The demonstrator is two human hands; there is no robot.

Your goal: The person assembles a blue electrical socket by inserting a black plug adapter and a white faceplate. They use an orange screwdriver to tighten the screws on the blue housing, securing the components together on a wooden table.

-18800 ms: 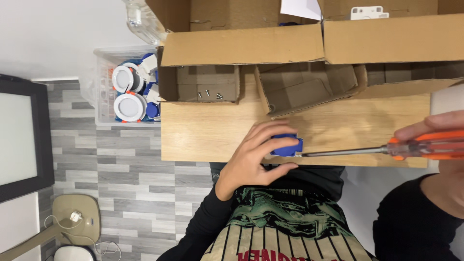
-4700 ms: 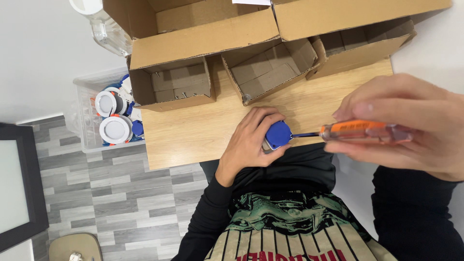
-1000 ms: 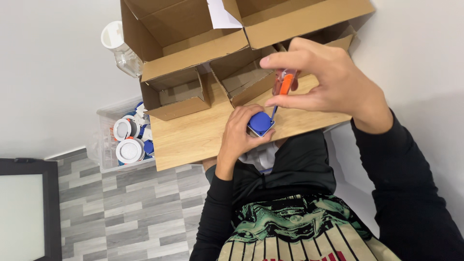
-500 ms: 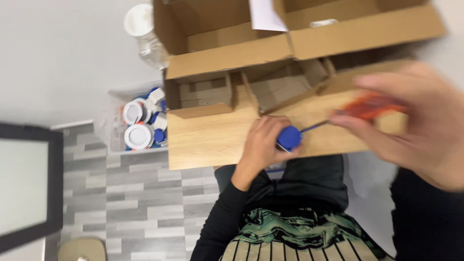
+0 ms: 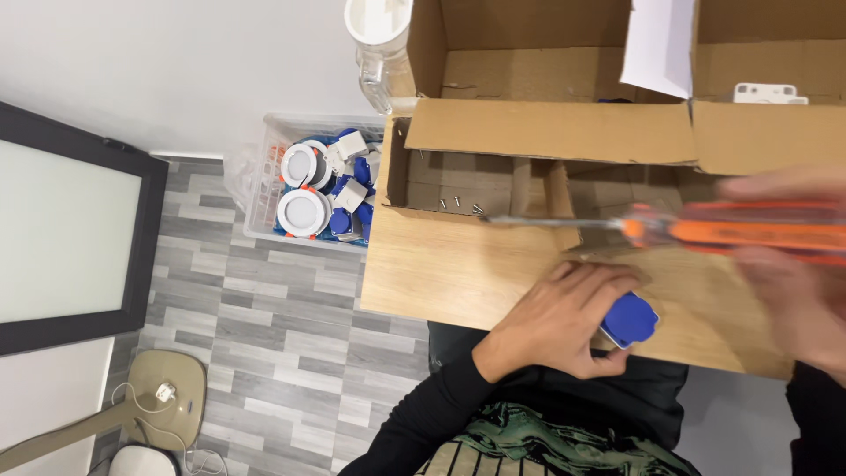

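From the head camera, the left hand [image 5: 564,317] curls over a small blue plastic housing [image 5: 629,319] and pins it at the near edge of the wooden surface [image 5: 449,273]; its grip is closed around the part, with only the right end of the blue piece showing past the fingers. The right hand [image 5: 793,282], blurred, has its grip wrapped shut round the orange handle of a screwdriver [image 5: 705,227]. The tool lies nearly level above the surface, and its metal shaft points left, with the tip over the small open cardboard box [image 5: 458,181], where a few loose screws [image 5: 458,204] lie on the bottom. Larger cardboard boxes [image 5: 546,123] stand behind it. On the grey plank floor left of the surface sits a clear plastic bin [image 5: 264,176] holding round white downlights [image 5: 304,211] and more blue parts.
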